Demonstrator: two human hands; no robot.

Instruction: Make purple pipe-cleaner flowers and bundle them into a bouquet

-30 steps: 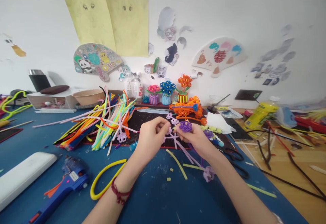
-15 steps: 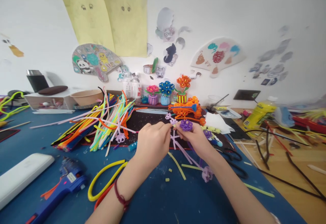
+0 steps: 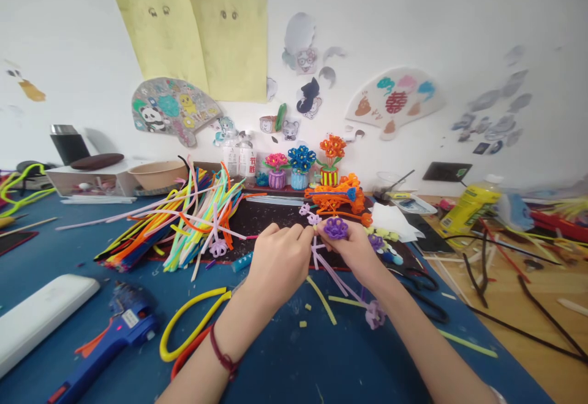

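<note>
My right hand (image 3: 356, 250) pinches a dark purple pipe-cleaner flower (image 3: 335, 228), its looped petals facing me. Close against it, my left hand (image 3: 281, 258) is closed, its fingertips meeting the right ones near the flower; what they grip is hidden behind the knuckles. Below and behind the hands lie lilac pipe-cleaner flowers on stems, one lilac flower (image 3: 375, 314) hanging beside my right wrist. Another lilac flower (image 3: 218, 247) rests to the left on the dark mat. Short cut yellow pipe-cleaner pieces (image 3: 303, 324) are scattered on the blue tabletop (image 3: 294, 367).
A heap of coloured pipe cleaners (image 3: 202, 220) spreads at the left. Nearer are a blue glue gun (image 3: 122, 330) and a white case (image 3: 46, 318). Black scissors (image 3: 425, 294) lie right of my right arm. Small potted flowers (image 3: 299, 168) and orange flowers (image 3: 340, 194) stand at the back.
My left hand has shifted very slightly right and its knuckles have turned a little. The purple flower stays in my right hand, almost still.
</note>
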